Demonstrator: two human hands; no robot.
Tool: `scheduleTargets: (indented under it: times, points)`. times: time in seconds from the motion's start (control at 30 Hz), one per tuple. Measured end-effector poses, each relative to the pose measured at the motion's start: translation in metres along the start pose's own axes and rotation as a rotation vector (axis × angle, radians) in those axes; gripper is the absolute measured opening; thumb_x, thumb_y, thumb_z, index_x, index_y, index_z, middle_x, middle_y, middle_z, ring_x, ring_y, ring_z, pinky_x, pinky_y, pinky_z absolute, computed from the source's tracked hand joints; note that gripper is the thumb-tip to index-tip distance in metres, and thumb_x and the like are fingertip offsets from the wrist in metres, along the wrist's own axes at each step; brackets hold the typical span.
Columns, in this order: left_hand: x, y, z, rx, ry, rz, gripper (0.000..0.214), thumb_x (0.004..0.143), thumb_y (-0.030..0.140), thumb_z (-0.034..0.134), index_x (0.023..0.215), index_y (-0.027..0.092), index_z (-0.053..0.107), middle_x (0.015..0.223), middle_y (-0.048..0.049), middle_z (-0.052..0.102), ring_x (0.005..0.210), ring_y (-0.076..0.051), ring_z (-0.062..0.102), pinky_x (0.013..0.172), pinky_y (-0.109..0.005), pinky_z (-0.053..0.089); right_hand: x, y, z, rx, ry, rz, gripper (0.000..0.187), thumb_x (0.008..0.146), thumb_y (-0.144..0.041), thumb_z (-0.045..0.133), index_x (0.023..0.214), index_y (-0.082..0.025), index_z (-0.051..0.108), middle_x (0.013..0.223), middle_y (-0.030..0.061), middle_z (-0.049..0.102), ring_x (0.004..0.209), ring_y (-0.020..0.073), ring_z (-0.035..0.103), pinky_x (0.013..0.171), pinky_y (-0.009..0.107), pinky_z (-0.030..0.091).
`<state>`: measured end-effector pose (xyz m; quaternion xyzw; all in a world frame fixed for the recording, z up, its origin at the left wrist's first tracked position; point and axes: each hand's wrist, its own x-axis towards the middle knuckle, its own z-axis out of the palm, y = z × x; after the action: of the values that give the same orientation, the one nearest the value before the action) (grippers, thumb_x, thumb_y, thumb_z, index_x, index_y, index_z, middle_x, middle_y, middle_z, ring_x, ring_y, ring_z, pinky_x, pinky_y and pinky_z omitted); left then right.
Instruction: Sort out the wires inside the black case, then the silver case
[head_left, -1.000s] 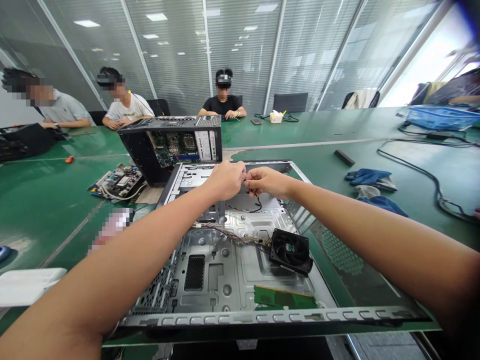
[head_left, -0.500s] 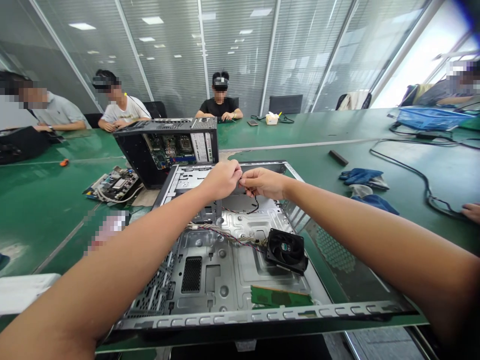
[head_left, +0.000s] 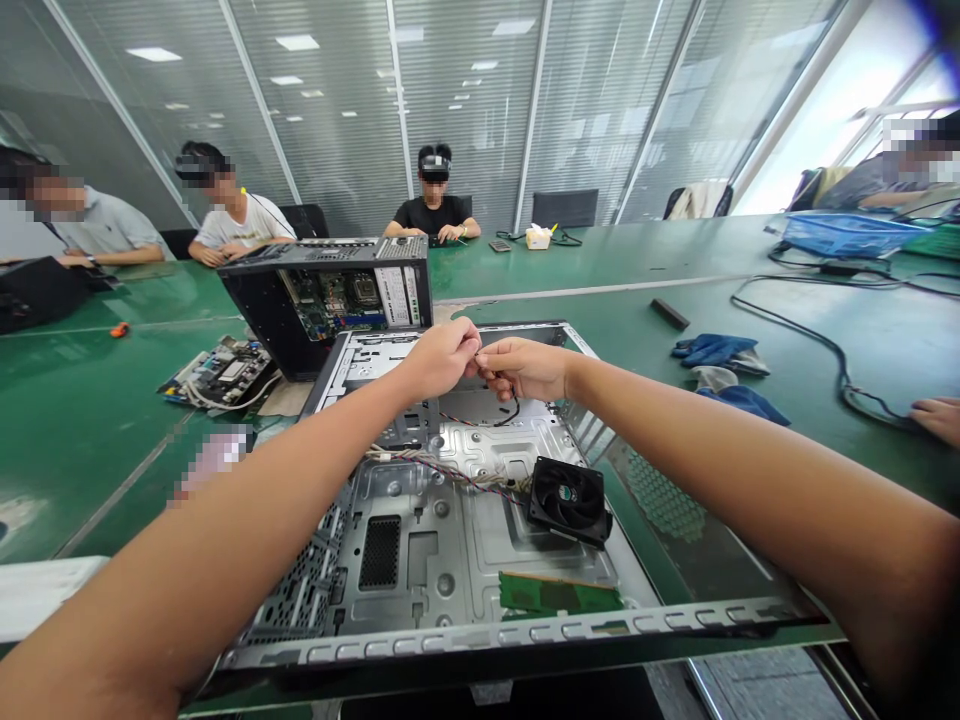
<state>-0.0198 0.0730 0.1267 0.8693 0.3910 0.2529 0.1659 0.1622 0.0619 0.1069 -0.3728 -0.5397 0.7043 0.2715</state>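
An open, stripped computer case (head_left: pixel 450 545) lies flat on the green table in front of me. My left hand (head_left: pixel 439 357) and my right hand (head_left: pixel 525 367) meet above its far end, both pinched on a thin black cable (head_left: pixel 512 407) that loops down from my fingers. A black cooling fan (head_left: pixel 566 497) lies loose in the case with a bundle of coloured wires (head_left: pixel 442 465) running left from it. A green memory stick (head_left: pixel 559 595) lies near the case's front edge.
A second black computer case (head_left: pixel 330 297) stands behind, with a motherboard (head_left: pixel 217 370) left of it. Blue gloves (head_left: pixel 712 350) and a black cable (head_left: pixel 817 345) lie to the right. Three people sit along the far side; another person's hand (head_left: pixel 934 417) rests at right.
The view has drifted slightly, so everything sits a little further left. My hands stay pinched on the cable at the case's far end, barely moved.
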Motion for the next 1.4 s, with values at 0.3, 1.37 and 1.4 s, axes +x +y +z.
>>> scheduleTargets:
  times: [0.3, 1.37, 1.4]
  points:
    - [0.002, -0.005, 0.002, -0.132, 0.057, -0.016, 0.014, 0.090, 0.021, 0.044, 0.088, 0.018, 0.057, 0.086, -0.0036, 0.066, 0.079, -0.017, 0.057, 0.073, -0.031, 0.043, 0.001, 0.001, -0.010, 0.087, -0.128, 0.127, 0.031, 0.096, -0.040, 0.054, 0.086, -0.012, 0.063, 0.068, -0.0029, 0.046, 0.045, 0.0031, 0.030, 0.035, 0.014, 0.023]
    - [0.002, -0.007, 0.000, 0.259, 0.062, -0.011, 0.028, 0.091, 0.024, 0.042, 0.093, 0.016, 0.069, 0.093, -0.0095, 0.073, 0.087, -0.023, 0.063, 0.078, -0.034, 0.045, 0.008, 0.002, -0.002, -0.133, 0.118, 0.029, 0.037, 0.099, -0.030, 0.045, 0.068, -0.014, 0.058, 0.053, -0.0034, 0.041, 0.043, 0.0058, 0.028, 0.041, 0.019, 0.023]
    - [0.002, -0.007, 0.000, 0.263, 0.060, -0.014, 0.028, 0.091, 0.024, 0.042, 0.092, 0.016, 0.069, 0.091, -0.0090, 0.073, 0.085, -0.023, 0.063, 0.076, -0.034, 0.045, 0.009, 0.003, -0.002, -0.158, 0.117, 0.015, 0.037, 0.099, -0.030, 0.046, 0.068, -0.014, 0.058, 0.053, -0.0038, 0.041, 0.043, 0.0056, 0.028, 0.041, 0.019, 0.022]
